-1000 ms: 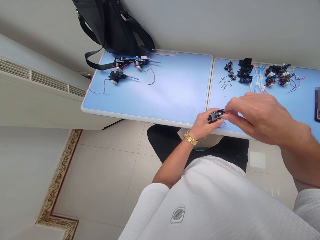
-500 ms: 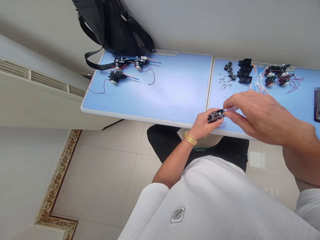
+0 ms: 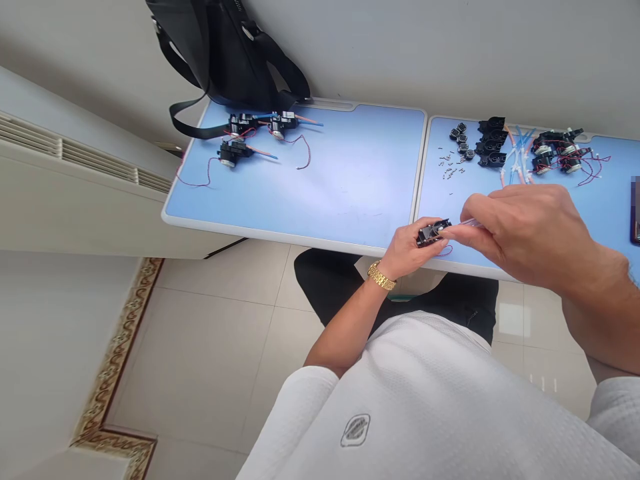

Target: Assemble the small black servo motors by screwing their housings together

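Note:
My left hand [image 3: 407, 245] holds a small black motor unit [image 3: 431, 233] at the front edge of the right table, with a gold wristwatch [image 3: 381, 276] on its wrist. A thin red wire [image 3: 447, 251] loops below the unit. My right hand [image 3: 530, 230] is pinched around a thin translucent tube [image 3: 469, 223], whose far end is hidden by the fingers. Those fingers touch the right end of the unit.
Two blue-topped tables [image 3: 320, 180] meet in front of me. Wired motor units [image 3: 240, 137] lie at the back, beside black housings [image 3: 491, 143], small screws [image 3: 449, 167] and blue and orange tubes [image 3: 517, 163]. A black backpack [image 3: 225, 47] leans behind; a wall heater [image 3: 65, 167] stands left.
My right hand has shifted slightly toward the black unit, and its fingers now cover more of the tube. My left hand and the unit have barely moved.

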Demonstrator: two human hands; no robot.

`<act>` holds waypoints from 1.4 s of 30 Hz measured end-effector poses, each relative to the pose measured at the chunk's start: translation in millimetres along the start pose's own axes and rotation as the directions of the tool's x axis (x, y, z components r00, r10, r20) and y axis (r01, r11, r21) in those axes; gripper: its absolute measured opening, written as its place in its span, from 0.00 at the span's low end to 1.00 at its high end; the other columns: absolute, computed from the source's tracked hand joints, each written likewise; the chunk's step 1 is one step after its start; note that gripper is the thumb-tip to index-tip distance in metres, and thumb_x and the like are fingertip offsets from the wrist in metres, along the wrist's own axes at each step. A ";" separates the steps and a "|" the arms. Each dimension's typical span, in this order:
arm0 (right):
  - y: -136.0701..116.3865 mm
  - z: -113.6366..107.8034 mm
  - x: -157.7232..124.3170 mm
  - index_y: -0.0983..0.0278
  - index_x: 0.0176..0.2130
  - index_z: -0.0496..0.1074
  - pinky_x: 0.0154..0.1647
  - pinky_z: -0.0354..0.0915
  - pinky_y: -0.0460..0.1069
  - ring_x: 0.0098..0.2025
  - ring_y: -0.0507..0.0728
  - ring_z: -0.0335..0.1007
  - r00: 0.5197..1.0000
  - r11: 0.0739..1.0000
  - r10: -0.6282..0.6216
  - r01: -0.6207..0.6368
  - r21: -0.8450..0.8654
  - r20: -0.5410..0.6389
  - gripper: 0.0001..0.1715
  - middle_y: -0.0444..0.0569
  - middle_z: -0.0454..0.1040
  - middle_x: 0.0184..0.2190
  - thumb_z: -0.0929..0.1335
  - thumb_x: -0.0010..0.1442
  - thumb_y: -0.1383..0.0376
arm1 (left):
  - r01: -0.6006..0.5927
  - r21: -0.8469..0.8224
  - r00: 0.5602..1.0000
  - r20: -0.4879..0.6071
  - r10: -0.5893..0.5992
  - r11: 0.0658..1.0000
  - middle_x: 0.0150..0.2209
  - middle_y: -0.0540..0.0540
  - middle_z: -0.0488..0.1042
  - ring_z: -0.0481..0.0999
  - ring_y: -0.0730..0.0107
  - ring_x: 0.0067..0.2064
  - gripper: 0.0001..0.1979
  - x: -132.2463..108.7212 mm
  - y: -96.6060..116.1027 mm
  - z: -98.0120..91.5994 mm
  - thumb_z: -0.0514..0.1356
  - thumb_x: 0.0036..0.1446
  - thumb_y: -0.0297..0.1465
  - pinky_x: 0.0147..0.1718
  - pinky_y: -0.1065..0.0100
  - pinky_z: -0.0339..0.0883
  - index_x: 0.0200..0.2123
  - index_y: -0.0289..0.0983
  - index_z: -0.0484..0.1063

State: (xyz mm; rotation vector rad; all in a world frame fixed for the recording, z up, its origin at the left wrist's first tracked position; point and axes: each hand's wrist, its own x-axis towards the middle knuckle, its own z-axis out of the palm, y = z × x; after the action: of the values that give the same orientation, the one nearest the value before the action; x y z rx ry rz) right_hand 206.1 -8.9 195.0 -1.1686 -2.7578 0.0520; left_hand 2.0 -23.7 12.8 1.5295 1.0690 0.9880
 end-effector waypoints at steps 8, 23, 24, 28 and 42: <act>-4.9 -2.2 3.5 0.59 0.42 0.74 0.41 0.62 0.55 0.33 0.60 0.67 0.988 0.976 -0.154 0.151 0.159 0.006 0.21 0.48 0.75 0.30 0.57 0.83 0.62 | 0.017 -0.004 1.000 -0.004 -0.017 1.000 0.39 0.47 0.85 0.77 0.70 0.35 0.22 -0.3 6.8 -0.2 0.71 0.66 0.44 0.36 0.69 0.73 0.56 0.37 0.84; 2.9 6.0 -0.5 0.57 0.38 0.70 0.33 0.55 0.55 0.24 0.57 0.58 0.988 0.991 -0.132 0.130 -0.029 -0.076 0.23 0.41 0.64 0.21 0.60 0.85 0.53 | -0.019 -0.012 1.000 -0.014 0.019 1.000 0.40 0.47 0.86 0.80 0.70 0.35 0.21 0.0 1.3 1.1 0.73 0.65 0.42 0.35 0.70 0.73 0.57 0.38 0.84; 1.4 4.7 -0.7 0.57 0.39 0.69 0.33 0.56 0.55 0.25 0.58 0.60 0.987 0.989 -0.144 0.145 -0.001 -0.068 0.21 0.42 0.66 0.22 0.60 0.85 0.55 | -0.021 -0.012 1.000 -0.013 0.020 1.000 0.40 0.48 0.86 0.80 0.70 0.35 0.20 0.1 1.1 1.1 0.73 0.65 0.40 0.35 0.70 0.72 0.56 0.38 0.84; -3.8 1.6 -2.1 0.57 0.42 0.68 0.35 0.60 0.54 0.28 0.57 0.63 0.977 0.971 -0.208 0.211 0.113 -0.040 0.14 0.43 0.70 0.28 0.60 0.83 0.63 | -0.037 -0.033 0.999 -0.015 0.036 0.999 0.38 0.48 0.85 0.79 0.72 0.33 0.18 0.6 -0.5 2.0 0.73 0.65 0.39 0.34 0.71 0.70 0.54 0.36 0.84; -6.5 8.9 -11.3 0.56 0.44 0.72 0.32 0.63 0.55 0.28 0.57 0.68 0.971 0.957 -0.162 0.198 0.213 -0.177 0.11 0.42 0.73 0.28 0.64 0.82 0.64 | -0.032 -0.012 0.999 -0.022 0.032 0.999 0.41 0.47 0.87 0.80 0.71 0.35 0.20 0.4 0.1 1.2 0.72 0.66 0.41 0.36 0.70 0.74 0.55 0.37 0.84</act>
State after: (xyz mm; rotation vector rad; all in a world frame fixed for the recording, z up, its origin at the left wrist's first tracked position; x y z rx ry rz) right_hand 208.0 -21.3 185.4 -0.8224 -2.6209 0.2407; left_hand 3.2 -23.6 12.7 1.5331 1.0552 1.0334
